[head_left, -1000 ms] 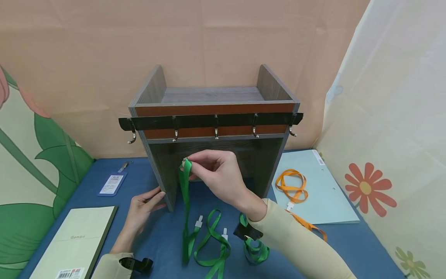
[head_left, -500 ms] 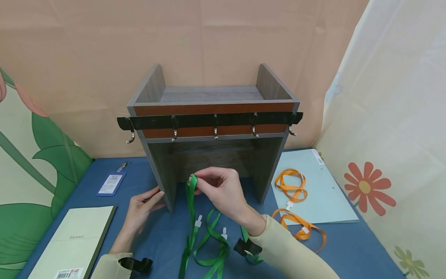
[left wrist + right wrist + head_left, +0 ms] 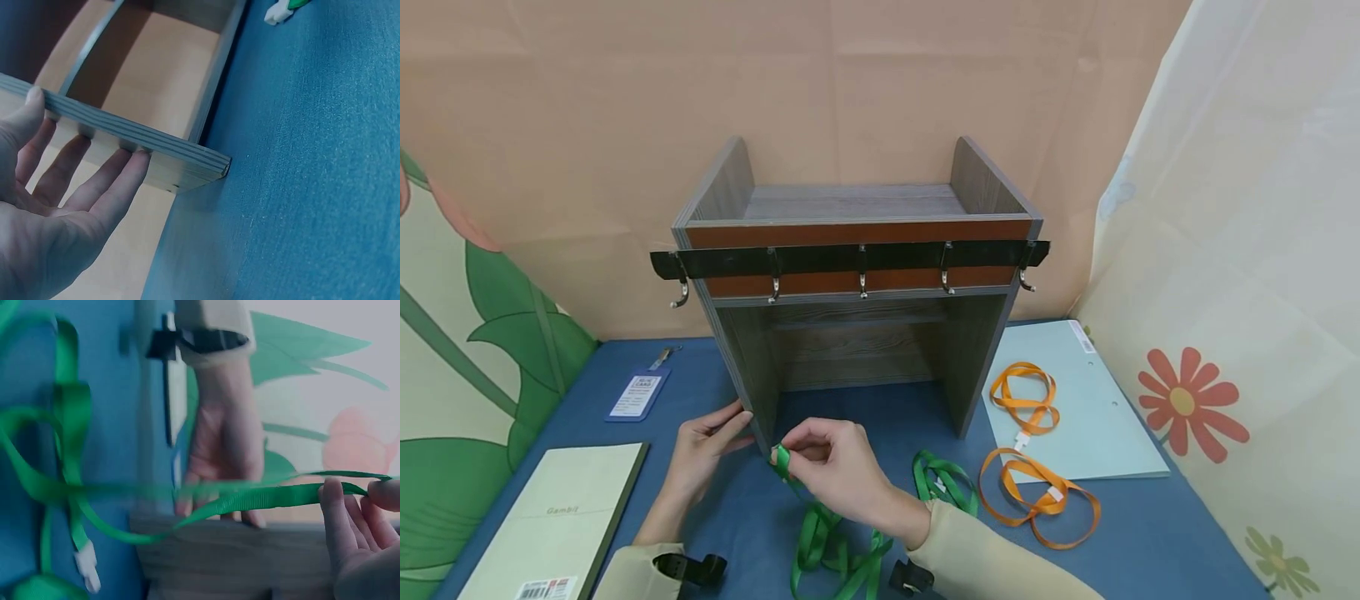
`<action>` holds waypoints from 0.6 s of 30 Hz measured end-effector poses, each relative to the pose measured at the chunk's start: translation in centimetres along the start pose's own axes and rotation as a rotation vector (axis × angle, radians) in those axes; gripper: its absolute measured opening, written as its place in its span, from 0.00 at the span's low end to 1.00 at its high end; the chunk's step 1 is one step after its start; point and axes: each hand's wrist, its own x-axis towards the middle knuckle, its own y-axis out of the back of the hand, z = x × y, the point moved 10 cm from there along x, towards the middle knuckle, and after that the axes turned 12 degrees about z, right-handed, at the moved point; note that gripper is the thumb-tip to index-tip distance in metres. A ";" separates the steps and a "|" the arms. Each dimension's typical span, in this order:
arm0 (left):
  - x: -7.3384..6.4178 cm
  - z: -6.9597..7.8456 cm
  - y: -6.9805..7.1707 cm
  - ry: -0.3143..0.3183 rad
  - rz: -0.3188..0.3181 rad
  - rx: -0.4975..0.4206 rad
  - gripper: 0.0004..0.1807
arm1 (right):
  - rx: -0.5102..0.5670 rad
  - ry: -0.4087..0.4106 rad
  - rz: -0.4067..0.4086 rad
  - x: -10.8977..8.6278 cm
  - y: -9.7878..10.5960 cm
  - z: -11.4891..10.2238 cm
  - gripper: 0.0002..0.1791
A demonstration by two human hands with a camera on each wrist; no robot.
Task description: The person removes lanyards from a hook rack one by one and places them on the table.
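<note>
My right hand pinches the top of a green lanyard between thumb and fingers, low in front of the rack's left leg. The strap trails down onto the blue cloth, where it overlaps more green lanyard loops. A grey wooden rack stands in the middle, with a black strip of several metal hooks across its front. At its left side panel, my left hand holds the lower front edge; the thumb lies over the edge and the fingertips press the outer face.
Another green lanyard lies behind my right forearm. Two orange lanyards lie at right, one upon a pale blue folder. On the left are a blue card holder and a cream notebook.
My right hand has come down from under the hooks toward the cloth, bringing the green lanyard lower and bunching its strap. My left hand has stayed at the rack's side panel.
</note>
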 end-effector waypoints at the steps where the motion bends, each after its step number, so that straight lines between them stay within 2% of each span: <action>1: 0.0 0.0 0.0 0.001 0.001 0.003 0.22 | 0.005 -0.004 -0.011 -0.2 -0.4 0.0 0.03; 7: 0.0 0.1 0.1 -0.001 0.008 0.017 0.24 | 0.095 -0.003 -0.076 -0.9 -2.7 -1.8 0.05; 11: 0.0 0.1 0.2 0.006 0.016 0.019 0.24 | 0.135 -0.019 -0.085 -1.3 -3.6 -2.1 0.05; 14: 0.1 -0.1 0.2 0.011 0.016 0.016 0.23 | 0.107 -0.035 -0.092 -1.6 -3.8 -1.2 0.05; 18: 0.1 -0.3 0.2 0.018 0.007 0.011 0.21 | 0.008 -0.093 -0.138 -2.3 -3.8 1.7 0.04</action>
